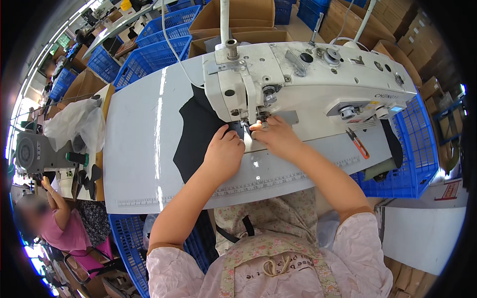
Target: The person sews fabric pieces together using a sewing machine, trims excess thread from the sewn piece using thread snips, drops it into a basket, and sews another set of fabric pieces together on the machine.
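Note:
A large piece of black fabric (196,124) lies on the pale table left of the needle of a white sewing machine (303,89), and its right end reaches under the presser foot. My left hand (226,151) rests on this end with fingers bent and pressed together against the cloth. Close to the needle on the other side is my right hand (278,137), its thumb and fingers closed at the fabric's edge beside the presser foot. The fingertips partly hide that edge. Orange-handled thread snips (358,144) lie to the right on the machine bed.
A ruler strip (238,189) runs along the table's front edge. Blue crates (420,149) stand at the right, behind the table and below it. Cardboard boxes (233,15) are at the back. On the left, a person (67,223) in pink sits at another machine (37,153).

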Demonstrator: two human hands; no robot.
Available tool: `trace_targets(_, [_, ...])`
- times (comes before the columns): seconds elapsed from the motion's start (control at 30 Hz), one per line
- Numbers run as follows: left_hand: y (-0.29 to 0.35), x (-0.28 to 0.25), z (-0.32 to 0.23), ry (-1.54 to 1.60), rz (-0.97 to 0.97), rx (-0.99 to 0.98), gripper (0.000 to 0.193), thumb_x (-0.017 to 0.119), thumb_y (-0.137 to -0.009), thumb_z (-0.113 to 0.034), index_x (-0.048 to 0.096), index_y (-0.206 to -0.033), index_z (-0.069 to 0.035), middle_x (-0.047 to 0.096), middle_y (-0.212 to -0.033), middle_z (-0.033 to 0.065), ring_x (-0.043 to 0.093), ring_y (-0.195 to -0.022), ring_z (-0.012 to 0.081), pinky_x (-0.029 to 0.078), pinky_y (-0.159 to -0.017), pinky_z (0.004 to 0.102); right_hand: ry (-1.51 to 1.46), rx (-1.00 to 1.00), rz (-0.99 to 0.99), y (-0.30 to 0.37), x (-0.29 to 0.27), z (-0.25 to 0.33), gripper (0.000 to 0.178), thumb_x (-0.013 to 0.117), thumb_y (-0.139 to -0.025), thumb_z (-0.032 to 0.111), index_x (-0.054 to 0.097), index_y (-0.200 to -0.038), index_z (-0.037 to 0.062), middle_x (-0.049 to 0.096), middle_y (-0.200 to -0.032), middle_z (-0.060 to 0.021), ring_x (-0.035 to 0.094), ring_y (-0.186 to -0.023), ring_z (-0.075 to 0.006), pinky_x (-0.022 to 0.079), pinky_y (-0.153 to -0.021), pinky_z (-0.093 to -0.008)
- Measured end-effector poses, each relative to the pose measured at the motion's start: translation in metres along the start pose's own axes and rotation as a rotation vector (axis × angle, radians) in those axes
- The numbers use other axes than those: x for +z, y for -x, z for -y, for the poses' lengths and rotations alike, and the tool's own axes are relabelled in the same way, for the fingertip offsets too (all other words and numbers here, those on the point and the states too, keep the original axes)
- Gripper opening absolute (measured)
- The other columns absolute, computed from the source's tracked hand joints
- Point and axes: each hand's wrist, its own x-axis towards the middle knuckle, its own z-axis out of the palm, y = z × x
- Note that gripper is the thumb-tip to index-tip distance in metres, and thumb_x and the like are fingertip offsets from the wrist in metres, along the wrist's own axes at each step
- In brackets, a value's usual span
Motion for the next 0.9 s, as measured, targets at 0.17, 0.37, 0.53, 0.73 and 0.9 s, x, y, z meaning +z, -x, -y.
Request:
trace_targets(0.17, [-0.001,0.000,-0.001,-0.007,-0.002,0.008,0.026,0.059,-0.074,-0.012,0.069,-0.096,-0.003,0.067,-0.101,0.0087,0.058,-0.109,0.0219,0.035,-0.109,0.0439,0.070,-0.013,-0.011,0.001,-0.002,0.005,0.016,0.059,-0.078,0.012,0.068,-0.092,0.0124,0.066,-0.102,0.0038,0.052,-0.111,-0.0214,0.041,-0.094,-0.0372])
trace_targets(0.37, [-0.002,0.005,-0.002,-0.019,-0.066,0.006,0.026,0.058,-0.074,-0.011,0.068,-0.096,-0.001,0.067,-0.100,0.0100,0.058,-0.109,0.0235,0.035,-0.109,0.0430,0.092,-0.017,-0.006,0.001,-0.003,0.005,0.022,0.059,-0.078,0.008,0.066,-0.098,0.0144,0.061,-0.114,0.0023,0.055,-0.097,-0.0239,0.044,-0.090,-0.0389])
trace_targets(0.53, [-0.006,0.011,0.000,-0.010,-0.174,-0.006,0.018,0.057,-0.073,-0.010,0.069,-0.083,0.000,0.066,-0.087,0.0130,0.060,-0.099,0.0264,0.037,-0.106,0.0424,0.112,-0.033,-0.054,-0.004,0.001,0.007,0.020,0.060,-0.077,0.009,0.067,-0.095,0.0122,0.062,-0.105,-0.0002,0.054,-0.100,-0.0241,0.045,-0.086,-0.0379])
trace_targets(0.73, [-0.012,0.011,0.000,0.000,-0.124,-0.050,0.023,0.060,-0.072,-0.009,0.067,-0.091,0.000,0.065,-0.095,0.0114,0.059,-0.102,0.0256,0.038,-0.104,0.0415,0.149,-0.034,-0.125,-0.007,0.008,0.009,0.017,0.061,-0.075,0.009,0.068,-0.090,0.0100,0.064,-0.091,-0.0013,0.053,-0.100,-0.0233,0.045,-0.081,-0.0362])
trace_targets(0.9, [-0.016,0.013,0.001,-0.028,-0.102,-0.055,0.022,0.059,-0.072,-0.010,0.068,-0.090,0.001,0.065,-0.094,0.0110,0.059,-0.102,0.0251,0.038,-0.103,0.0408,0.165,-0.035,-0.141,-0.008,0.010,0.007,0.018,0.061,-0.075,0.009,0.068,-0.091,0.0089,0.064,-0.089,-0.0018,0.053,-0.099,-0.0233,0.045,-0.081,-0.0362])
